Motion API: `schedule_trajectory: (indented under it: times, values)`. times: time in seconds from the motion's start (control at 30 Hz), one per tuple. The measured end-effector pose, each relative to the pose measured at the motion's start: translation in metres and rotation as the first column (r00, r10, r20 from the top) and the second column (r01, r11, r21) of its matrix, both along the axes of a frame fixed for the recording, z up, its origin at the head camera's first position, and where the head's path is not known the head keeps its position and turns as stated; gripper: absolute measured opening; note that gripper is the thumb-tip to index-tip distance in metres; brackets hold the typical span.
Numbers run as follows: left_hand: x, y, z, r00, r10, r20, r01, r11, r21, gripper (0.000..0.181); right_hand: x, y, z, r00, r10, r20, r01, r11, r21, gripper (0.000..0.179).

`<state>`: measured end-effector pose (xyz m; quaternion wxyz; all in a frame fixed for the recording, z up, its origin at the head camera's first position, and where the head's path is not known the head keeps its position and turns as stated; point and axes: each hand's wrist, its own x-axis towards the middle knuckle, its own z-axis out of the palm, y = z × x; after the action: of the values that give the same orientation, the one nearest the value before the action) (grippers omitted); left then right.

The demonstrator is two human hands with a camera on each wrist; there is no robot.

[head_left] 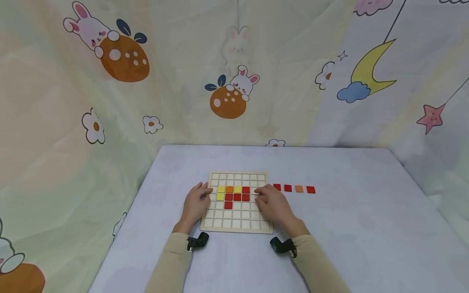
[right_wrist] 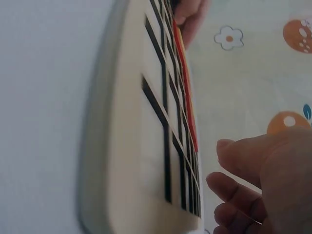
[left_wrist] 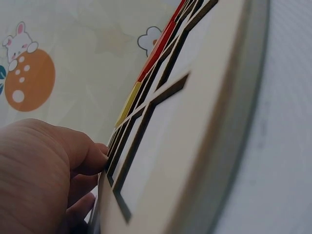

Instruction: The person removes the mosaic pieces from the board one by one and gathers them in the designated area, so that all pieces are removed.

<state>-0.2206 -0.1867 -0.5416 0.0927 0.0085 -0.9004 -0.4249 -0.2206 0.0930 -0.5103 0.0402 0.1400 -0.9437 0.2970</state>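
Observation:
A pale wooden grid board [head_left: 234, 230] lies flat on the table, with yellow, orange and red square tiles [head_left: 237, 197] set in its upper middle cells. My left hand [head_left: 196, 205] grips the board's left edge, thumb at the top face and fingers curled beside the rim in the left wrist view. Over the board's right edge hovers my right hand [head_left: 275, 205], its fingers loosely bent. In the right wrist view, a gap shows between its thumb [right_wrist: 239, 155] and fingers, with nothing held there.
Right of the board, a row of loose tiles lies on the white table [head_left: 359, 228]: red ones and one orange tile [head_left: 299, 189]. Behind the table hangs a patterned cloth [head_left: 183, 73]. A small black camera sits on each wrist.

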Motion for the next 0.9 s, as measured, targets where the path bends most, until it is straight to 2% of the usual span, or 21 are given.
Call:
schedule_trajectory:
  times: [0.2, 0.4, 0.63, 0.9]
  values:
    - [-0.001, 0.001, 0.001, 1.000, 0.001, 0.005, -0.001, 1.000, -0.006, 0.030, 0.005, -0.012, -0.006, 0.998, 0.055, -0.038, -0.055, 0.998, -0.003, 0.035]
    - [0.000, 0.002, 0.002, 1.000, 0.003, 0.019, -0.003, 1.000, -0.011, 0.030, 0.009, -0.016, -0.007, 0.996, 0.077, -0.042, -0.079, 0.996, -0.039, 0.036]
    - [-0.001, 0.002, 0.001, 1.000, 0.008, 0.023, -0.007, 1.000, -0.016, 0.030, 0.010, -0.019, -0.008, 0.998, 0.061, -0.022, -0.062, 0.997, -0.038, 0.035]
    - [0.000, 0.001, 0.001, 1.000, 0.004, 0.012, -0.003, 1.000, -0.013, 0.030, 0.010, -0.021, -0.012, 0.998, 0.047, -0.042, -0.049, 0.998, -0.042, 0.033]
